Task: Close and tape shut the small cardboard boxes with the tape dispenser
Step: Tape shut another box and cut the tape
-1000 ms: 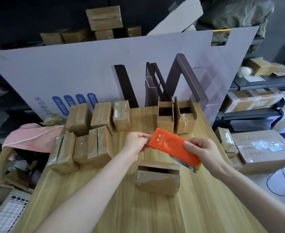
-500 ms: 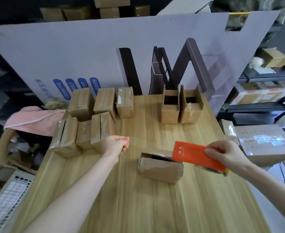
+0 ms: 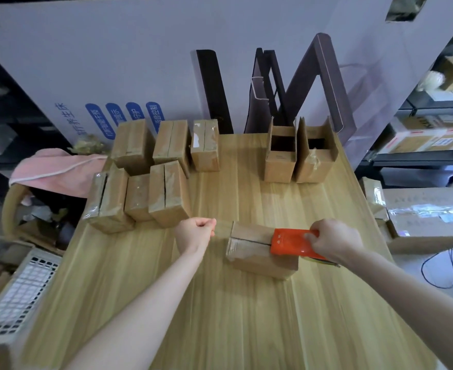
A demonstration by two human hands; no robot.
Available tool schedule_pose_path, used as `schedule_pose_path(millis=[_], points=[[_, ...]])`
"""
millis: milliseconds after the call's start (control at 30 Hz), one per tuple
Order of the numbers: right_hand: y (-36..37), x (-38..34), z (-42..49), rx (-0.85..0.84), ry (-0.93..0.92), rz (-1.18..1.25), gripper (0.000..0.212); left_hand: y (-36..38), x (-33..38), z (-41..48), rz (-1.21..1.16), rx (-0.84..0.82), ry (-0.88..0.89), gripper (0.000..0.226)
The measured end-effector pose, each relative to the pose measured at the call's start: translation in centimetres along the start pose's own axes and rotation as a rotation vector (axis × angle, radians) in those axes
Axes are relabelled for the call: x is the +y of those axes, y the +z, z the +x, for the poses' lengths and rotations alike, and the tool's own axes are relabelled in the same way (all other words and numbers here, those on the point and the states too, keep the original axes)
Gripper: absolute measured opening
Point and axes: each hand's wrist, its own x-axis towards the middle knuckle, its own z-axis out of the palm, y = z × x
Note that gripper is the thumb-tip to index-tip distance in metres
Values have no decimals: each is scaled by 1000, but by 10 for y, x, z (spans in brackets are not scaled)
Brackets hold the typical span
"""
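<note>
- the left grip (image 3: 194, 233) pinched the free end of the clear tape (image 3: 223, 228), drawn taut to the box;
- the right grip (image 3: 334, 243) curled round the orange tape dispenser (image 3: 290, 241), resting atop the small box (image 3: 254, 252);
- that box lay on the table (image 3: 246, 316), flaps folded down.

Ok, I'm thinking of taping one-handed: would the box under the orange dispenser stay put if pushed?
Probably not. The box looks small and light and sits free on the smooth wooden table, so it would likely slide. It lies low and wide, so tipping seems unlikely. Its top seam shows a gap, so the flaps may give.
</note>
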Motion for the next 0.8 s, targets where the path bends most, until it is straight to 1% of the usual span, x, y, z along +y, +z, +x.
schedule_pose_path(millis=[100,300,533,667,800], points=[[3,0,3,-2,27,-12,28,4,-11,10,6,-13,-44,18],[3,-7,9,8,37,-61,28,16,-37,22,-58,-28,-197,10],[7,-4,10,24,63,-59,24,34,-60,27,-178,-49,-278,3],[10,-2,10,20,70,-53,24,48,-73,29,-236,-85,-337,7],[12,-1,10,21,80,-40,23,60,-82,27,-201,-68,-307,15]])
